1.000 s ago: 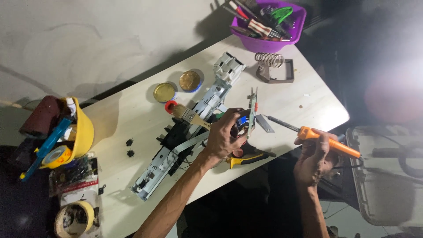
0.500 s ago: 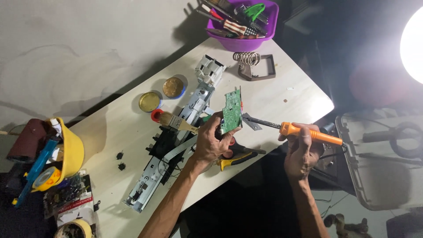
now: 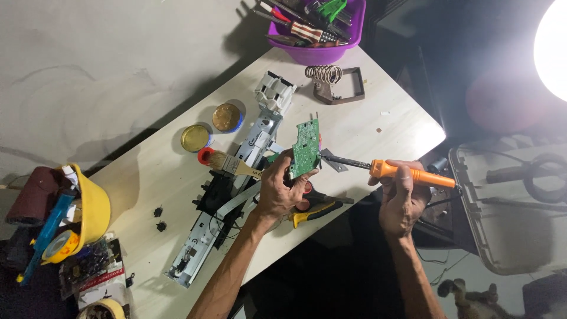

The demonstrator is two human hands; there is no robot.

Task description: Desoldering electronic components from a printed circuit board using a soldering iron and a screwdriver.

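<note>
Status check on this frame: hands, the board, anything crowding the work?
Left hand grips green circuit board, held upright. Right hand holds orange soldering iron, tip at the board's edge. Paintbrush and pliers lie close beneath.

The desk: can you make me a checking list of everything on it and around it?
Surface: pale table, lit by a bright lamp.
Job's things: green circuit board, held upright; orange soldering iron, tip near the board.
Clutter: metal chassis, brush, two tins, coil stand, purple tool tub, yellow tub, pliers.
Hands: left hand grips the board; right hand grips the iron.
Cables: flat ribbon on the chassis.
Surroundings: grey case, dark floor.
</note>
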